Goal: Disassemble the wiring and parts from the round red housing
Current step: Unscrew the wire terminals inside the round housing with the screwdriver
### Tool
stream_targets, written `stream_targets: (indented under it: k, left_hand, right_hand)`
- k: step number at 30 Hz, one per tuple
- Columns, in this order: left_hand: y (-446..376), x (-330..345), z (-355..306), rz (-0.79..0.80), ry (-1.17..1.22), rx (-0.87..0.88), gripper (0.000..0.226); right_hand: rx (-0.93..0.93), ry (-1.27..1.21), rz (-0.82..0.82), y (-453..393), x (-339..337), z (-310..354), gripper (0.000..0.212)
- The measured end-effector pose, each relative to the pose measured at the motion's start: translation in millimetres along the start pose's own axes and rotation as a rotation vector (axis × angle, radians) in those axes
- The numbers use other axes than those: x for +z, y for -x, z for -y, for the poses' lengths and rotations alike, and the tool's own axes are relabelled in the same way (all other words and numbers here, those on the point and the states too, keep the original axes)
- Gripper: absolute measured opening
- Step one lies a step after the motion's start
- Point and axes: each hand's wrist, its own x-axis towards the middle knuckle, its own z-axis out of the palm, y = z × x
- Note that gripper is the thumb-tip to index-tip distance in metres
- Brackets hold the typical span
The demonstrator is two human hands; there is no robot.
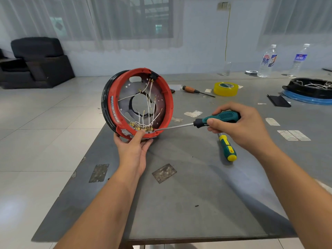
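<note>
Tilting red housing (167, 97) (white wires (149, 105) loose), left hand (133, 148) beneath

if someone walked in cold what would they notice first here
The round red housing, stood on edge at the table's left side with white wires strung inside, held from below by the left hand. Next, the right hand gripping a green screwdriver, its tip at the brass terminals on the lower rim.

Round red housing (168, 97) with a black outer ring, tilted on edge at the left edge of the surface (197, 186), open side facing right. Inside, a grey metal plate (125, 92) with a central hole; white wires (149, 97) run to brass terminals (142, 126) at the lower rim.
</note>
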Motion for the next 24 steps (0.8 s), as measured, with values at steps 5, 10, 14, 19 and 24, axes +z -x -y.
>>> stream_targets:
  k: [5,10,14,19,24]
  left_hand:
    - [0,1,-1,-0.016,-0.002,-0.007,0.070]
    - [0,1,-2,-0.037,0.013,-0.026,0.080]
    - [0,1,-2,-0.058,0.022,-0.042,0.079]
    - [0,2,-3,-0.074,0.037,-0.050,0.077]
    - [0,3,-3,-0.094,0.042,-0.056,0.076]
  right_hand:
    - [-0.014,-0.064,-0.074,20,4,-24,0.027]
    - [-0.031,-0.092,-0.088,28,9,-36,0.030]
    - [-0.015,-0.095,-0.112,33,11,-43,0.041]
    - [0.011,-0.078,-0.126,36,12,-52,0.055]
    - [0.020,-0.110,-0.126,36,14,-60,0.048]
